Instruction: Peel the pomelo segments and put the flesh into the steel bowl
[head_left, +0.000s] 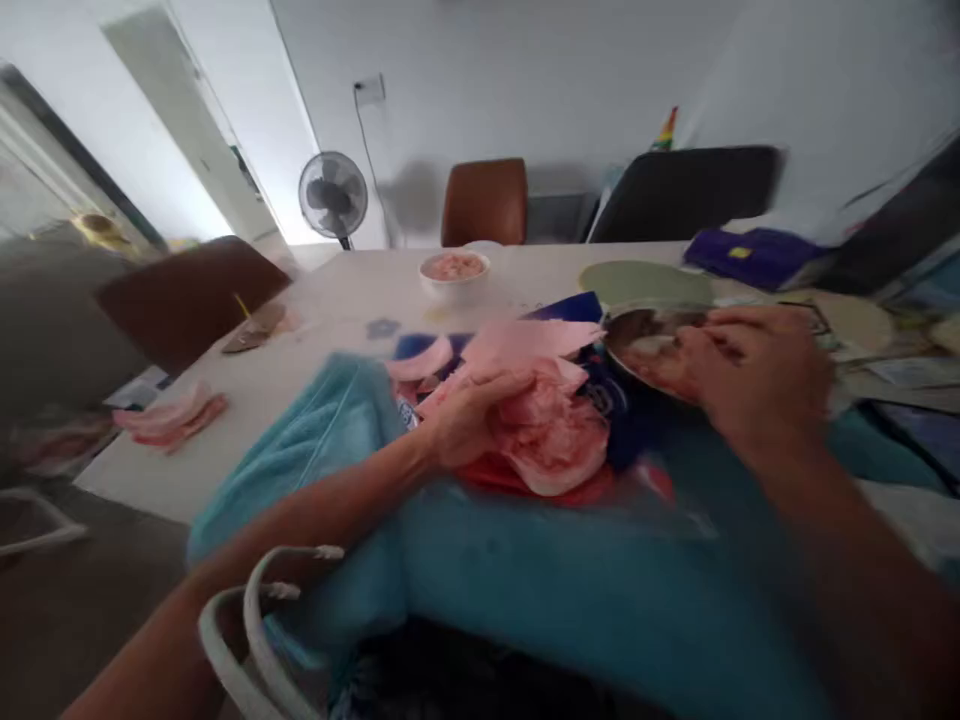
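My left hand (pixel 476 410) is wrapped round the side of a pink, ragged-fleshed fruit that looks like a pomelo (pixel 559 435). Thick pink pieces of rind (pixel 525 340) lie behind it, on a blue and red plastic bag (pixel 611 400) spread over the table's near edge. At the right, my right hand (pixel 757 370) is closed, its fingertips pinched at the rim of a metal bowl (pixel 622 370). Pinkish pieces lie in that bowl. Motion blurs the right hand, and whatever its fingers hold is hidden.
A white bowl of pink pulp (pixel 454 270) stands at the back of the white table (pixel 337 310). More rind (pixel 172 415) lies at the left edge. A green mat (pixel 645 283), a purple packet (pixel 754 257) and a phone (pixel 915 435) are at the right. A teal towel (pixel 315 440) drapes in front.
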